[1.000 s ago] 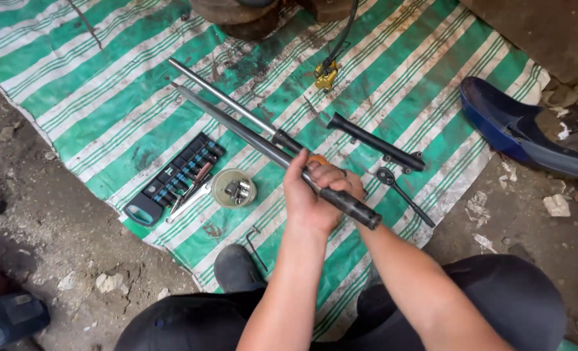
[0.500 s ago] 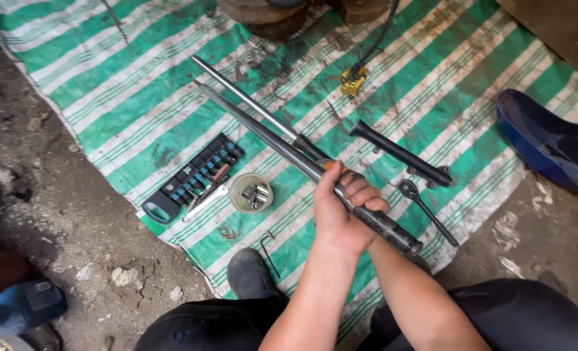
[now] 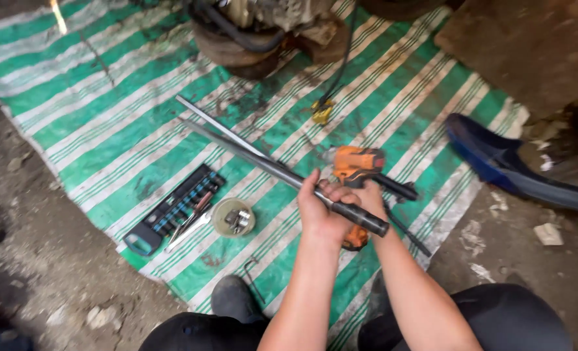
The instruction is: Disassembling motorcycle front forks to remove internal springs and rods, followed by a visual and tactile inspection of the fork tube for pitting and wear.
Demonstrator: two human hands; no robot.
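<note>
Nearby, socket tray (image 3: 175,208) and small dish (image 3: 233,216) flank the rod (image 3: 269,166).

A long dark metal rod (image 3: 282,170) slants across the green-and-white striped tarp (image 3: 126,123), its black near end lifted. An orange power tool (image 3: 356,170) sits just behind that end.

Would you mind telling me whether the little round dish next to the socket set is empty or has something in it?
It has something in it. The round dish on the striped tarp holds a few small metal parts, clustered near its middle; what exactly they are is too small to tell.
</note>
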